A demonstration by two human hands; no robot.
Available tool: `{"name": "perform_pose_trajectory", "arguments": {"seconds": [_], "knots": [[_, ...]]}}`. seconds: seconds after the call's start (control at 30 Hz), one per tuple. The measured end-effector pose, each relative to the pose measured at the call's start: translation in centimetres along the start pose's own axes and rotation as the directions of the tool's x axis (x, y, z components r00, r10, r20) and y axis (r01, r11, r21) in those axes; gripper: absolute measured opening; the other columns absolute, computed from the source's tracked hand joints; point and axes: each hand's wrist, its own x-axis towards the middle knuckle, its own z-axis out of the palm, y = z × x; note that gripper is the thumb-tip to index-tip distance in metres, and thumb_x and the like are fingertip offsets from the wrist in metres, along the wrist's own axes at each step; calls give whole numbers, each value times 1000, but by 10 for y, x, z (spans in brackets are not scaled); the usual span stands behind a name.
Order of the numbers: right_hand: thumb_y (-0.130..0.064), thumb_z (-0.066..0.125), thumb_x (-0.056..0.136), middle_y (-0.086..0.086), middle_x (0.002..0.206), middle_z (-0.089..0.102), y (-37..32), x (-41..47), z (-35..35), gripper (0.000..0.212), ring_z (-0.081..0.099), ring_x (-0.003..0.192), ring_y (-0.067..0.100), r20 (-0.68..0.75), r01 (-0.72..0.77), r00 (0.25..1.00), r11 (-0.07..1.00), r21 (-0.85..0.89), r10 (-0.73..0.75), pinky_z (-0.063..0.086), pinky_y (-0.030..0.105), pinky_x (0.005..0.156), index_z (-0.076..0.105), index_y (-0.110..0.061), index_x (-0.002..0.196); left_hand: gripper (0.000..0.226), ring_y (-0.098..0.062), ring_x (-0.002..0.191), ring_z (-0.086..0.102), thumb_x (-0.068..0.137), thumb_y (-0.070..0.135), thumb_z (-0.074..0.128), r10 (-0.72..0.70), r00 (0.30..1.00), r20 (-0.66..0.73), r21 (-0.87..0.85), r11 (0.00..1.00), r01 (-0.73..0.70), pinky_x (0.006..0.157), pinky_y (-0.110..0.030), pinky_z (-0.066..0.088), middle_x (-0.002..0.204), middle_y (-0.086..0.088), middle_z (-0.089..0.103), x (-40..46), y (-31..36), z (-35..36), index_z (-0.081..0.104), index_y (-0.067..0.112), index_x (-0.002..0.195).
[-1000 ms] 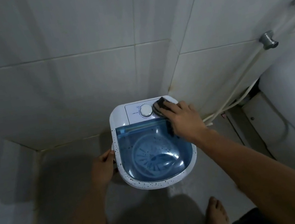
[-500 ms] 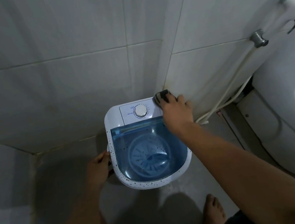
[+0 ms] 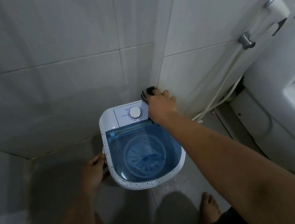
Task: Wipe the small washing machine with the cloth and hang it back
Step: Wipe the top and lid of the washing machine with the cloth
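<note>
A small white washing machine [image 3: 107,118] with a blue see-through lid [image 3: 145,151] and a round white dial [image 3: 134,112] stands on the floor in the tiled corner. Dark specks dot its white rim. My right hand [image 3: 160,107] is shut on a dark cloth [image 3: 148,91] and presses it on the machine's back right corner, beside the dial. Most of the cloth is hidden under the hand. My left hand [image 3: 94,169] grips the machine's left side near a side handle.
A white toilet [image 3: 288,107] stands at the right. A spray hose [image 3: 222,87] runs down the right wall from a metal fitting [image 3: 246,40]. Tiled walls close in behind the machine. My bare right foot [image 3: 209,207] is on the grey floor below it.
My right hand has slid the cloth from beside the dial back to the machine's far right corner. The left hand has kept its hold on the side.
</note>
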Motion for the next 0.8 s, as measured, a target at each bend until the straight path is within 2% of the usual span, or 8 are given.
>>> {"name": "perform_pose_trajectory", "arguments": {"seconds": [0.2, 0.27, 0.37, 0.5, 0.57, 0.67, 0.73, 0.8], "knots": [[-16, 55, 92, 15, 157, 32, -4, -81, 43, 69, 42, 129, 41, -85, 224, 967, 961, -164, -240, 40, 55, 100, 29, -12, 156, 23, -17, 93, 70, 102, 23, 56, -16, 1000, -9, -55, 998, 15, 81, -37, 58, 108, -6, 74, 2, -2, 0, 70, 19, 120], [-16, 53, 93, 14, 158, 32, 0, -81, 43, 65, 43, 129, 41, -99, 260, 954, 946, -192, -282, 40, 54, 99, 32, -12, 155, 22, -15, 89, 69, 102, 22, 56, -18, 1000, -15, -74, 997, 17, 76, -33, 57, 105, -6, 74, 3, -1, 1, 70, 18, 118], [-12, 52, 92, 12, 156, 36, 1, -44, 29, 59, 43, 127, 41, -127, 163, 973, 966, -202, -191, 40, 51, 96, 41, -14, 149, 20, -14, 88, 69, 102, 21, 54, -14, 1000, -18, -71, 997, 13, 72, -30, 56, 100, -1, 73, 2, 0, 3, 69, 19, 115], [-9, 60, 89, 7, 147, 46, 11, 5, 3, 53, 43, 127, 34, -38, -1, 999, 999, 44, 3, 39, 48, 98, 52, -17, 141, 25, -18, 99, 72, 101, 25, 57, -3, 1000, -22, -14, 1000, 3, 81, -37, 59, 109, -4, 77, 4, -4, 1, 73, 16, 119], [-11, 62, 91, 5, 146, 46, 18, 13, -1, 55, 42, 129, 33, 12, -29, 1000, 988, 152, 27, 40, 49, 102, 49, -16, 144, 27, -20, 100, 72, 99, 26, 59, 0, 999, -36, -10, 1000, 0, 83, -37, 59, 109, -5, 76, 5, -4, -1, 72, 15, 120], [-7, 61, 89, 2, 154, 43, 32, 8, 9, 66, 43, 133, 34, 19, 8, 1000, 955, 297, -14, 44, 49, 107, 46, -23, 150, 20, -18, 91, 71, 101, 22, 57, 0, 999, -37, -30, 1000, -1, 72, -33, 57, 101, -4, 75, 4, -3, 3, 71, 16, 114], [-3, 59, 87, 2, 156, 44, 46, 1, 18, 67, 47, 134, 34, -38, 23, 999, 909, 416, -8, 44, 41, 110, 49, -26, 150, 15, -15, 83, 69, 102, 19, 55, -8, 999, -41, -44, 999, 7, 68, -30, 56, 94, 0, 73, 4, -3, 5, 70, 21, 105], [2, 54, 87, 8, 150, 52, 60, -8, 26, 62, 53, 131, 33, -67, 11, 997, 859, 511, 27, 39, 26, 107, 55, -19, 145, 17, -15, 82, 70, 102, 20, 54, -11, 999, -42, -44, 999, 9, 71, -32, 58, 95, -2, 74, 7, -6, 4, 71, 21, 102]]}}
